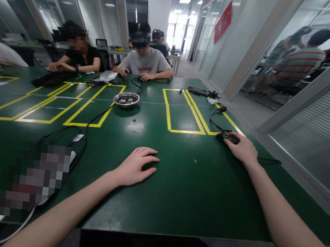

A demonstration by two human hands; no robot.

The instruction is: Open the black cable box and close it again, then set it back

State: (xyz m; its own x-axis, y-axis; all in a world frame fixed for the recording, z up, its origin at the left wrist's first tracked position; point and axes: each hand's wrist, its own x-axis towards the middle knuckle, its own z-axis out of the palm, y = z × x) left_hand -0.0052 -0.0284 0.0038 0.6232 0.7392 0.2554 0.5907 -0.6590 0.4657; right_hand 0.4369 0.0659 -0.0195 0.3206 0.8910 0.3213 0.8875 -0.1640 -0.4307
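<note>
My left hand (138,167) lies palm down on the green tabletop (168,196), its fingers apart and holding nothing. At the right side of the table, my right hand (244,147) is closed over a small black object with coloured marks (232,137). The fingers partly cover this object, and its exact kind is unclear. A black cable (215,121) runs from near it to a black plug-like end (222,109). Another dark cable end (270,160) comes out behind my right wrist.
A metal bowl with small parts (126,105) stands beyond my left hand. Yellow tape (186,132) marks rectangles. A pixelated item (38,176) with cables lies at left. A folded black tripod-like object (201,92) lies at the far right. People sit across the table, one in a grey shirt (148,62).
</note>
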